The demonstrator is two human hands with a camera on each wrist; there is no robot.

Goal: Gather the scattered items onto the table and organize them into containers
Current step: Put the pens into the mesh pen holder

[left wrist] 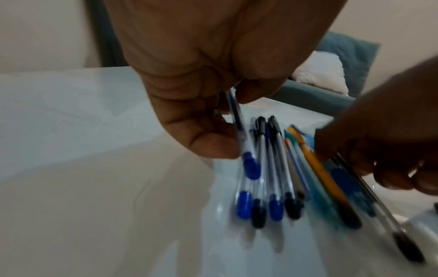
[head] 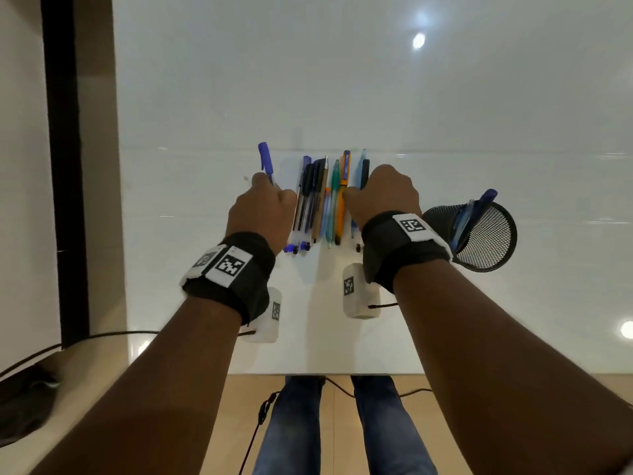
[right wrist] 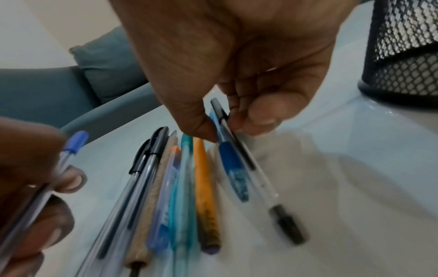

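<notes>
A row of several pens (head: pixel 320 200) lies side by side on the white table (head: pixel 445 320). My left hand (head: pixel 270 190) is at the row's left end. It pinches a clear pen with a blue cap (head: pixel 265 162), held between thumb and fingers (left wrist: pixel 234 120) above the others. My right hand (head: pixel 363 190) is at the row's right end. There thumb and fingertips (right wrist: pixel 258 121) pinch a blue pen (right wrist: pixel 233 166) and a clear pen with a black cap (right wrist: pixel 260 189). A black mesh pen cup (head: pixel 486 234) stands right of my right wrist with blue pens in it.
The table's near edge (head: pixel 308 373) runs just above my legs, with cables hanging there. A dark vertical strip (head: pixel 65 166) borders the table on the left. A teal sofa with a cushion (right wrist: pixel 104 71) lies beyond the far edge. The mesh cup (right wrist: pixel 403 56) stands close to my right hand.
</notes>
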